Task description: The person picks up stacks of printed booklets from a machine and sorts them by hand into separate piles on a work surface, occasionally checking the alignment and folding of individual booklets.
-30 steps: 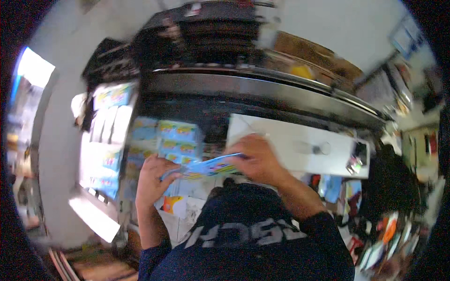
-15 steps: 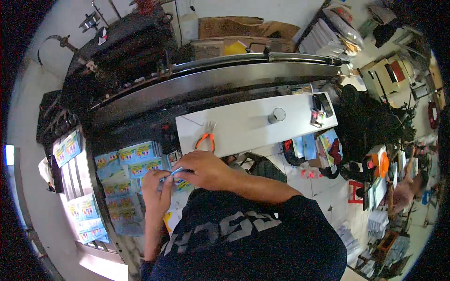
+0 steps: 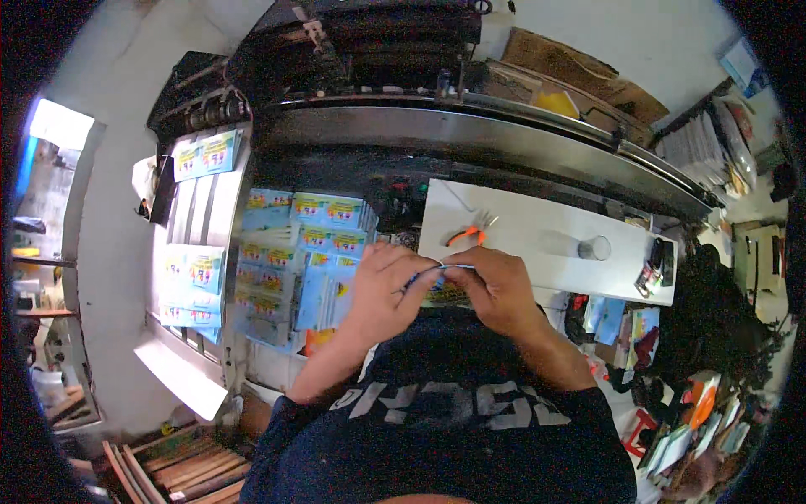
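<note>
Close in front of my chest, both hands come together on a thin bundle of blue printed sheets (image 3: 445,294), seen mostly edge-on. My left hand (image 3: 384,290) is closed on its left end, thumb along the near side. On the right end, my right hand (image 3: 497,290) pinches it between thumb and fingers. How many sheets there are I cannot tell. Just beyond my hands, pliers with orange handles (image 3: 470,233) lie on a white tabletop (image 3: 529,244), apart from both hands.
Left of my hands stand stacks of blue and yellow printed sheets (image 3: 327,239). More prints (image 3: 191,281) lie on a bright slatted rack. A drinking glass (image 3: 594,248) stands toward the table's right end. A long metal machine bar (image 3: 520,139) runs behind the table.
My view has swung left, so the table and stacks appear farther right. Both hands still grip the sheets, which are now held more level, with the hands more side by side.
</note>
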Tool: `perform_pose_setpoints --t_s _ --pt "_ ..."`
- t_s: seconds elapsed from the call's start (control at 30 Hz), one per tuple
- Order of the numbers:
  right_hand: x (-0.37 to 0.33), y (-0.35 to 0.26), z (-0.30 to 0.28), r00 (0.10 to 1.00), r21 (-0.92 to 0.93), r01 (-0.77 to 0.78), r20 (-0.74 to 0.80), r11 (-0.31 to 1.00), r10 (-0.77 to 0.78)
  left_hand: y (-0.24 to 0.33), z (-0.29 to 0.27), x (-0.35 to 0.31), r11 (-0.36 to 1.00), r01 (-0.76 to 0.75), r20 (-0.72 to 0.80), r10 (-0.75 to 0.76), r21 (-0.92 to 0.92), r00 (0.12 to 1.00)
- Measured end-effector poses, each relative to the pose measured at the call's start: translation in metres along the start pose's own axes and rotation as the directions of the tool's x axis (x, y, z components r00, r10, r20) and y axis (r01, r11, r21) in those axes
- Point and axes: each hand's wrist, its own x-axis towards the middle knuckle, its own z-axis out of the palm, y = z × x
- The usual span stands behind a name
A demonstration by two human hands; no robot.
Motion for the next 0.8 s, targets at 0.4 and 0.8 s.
perform_pose_setpoints --t_s 0.4,0.8 --pt "0.008 -0.005 -0.038 0.948 0.315 -0.216 -0.157 0.924 0.275 -0.018 -0.037 0.001 0.989 0.044 -0.017 -0.042 0.141 0.999" --pt "0.012 0.001 -0.031 0.969 0.41 -0.167 -0.1 0.897 0.226 -0.013 -0.05 0.001 0.976 0.066 -0.03 -0.061 0.208 0.998"
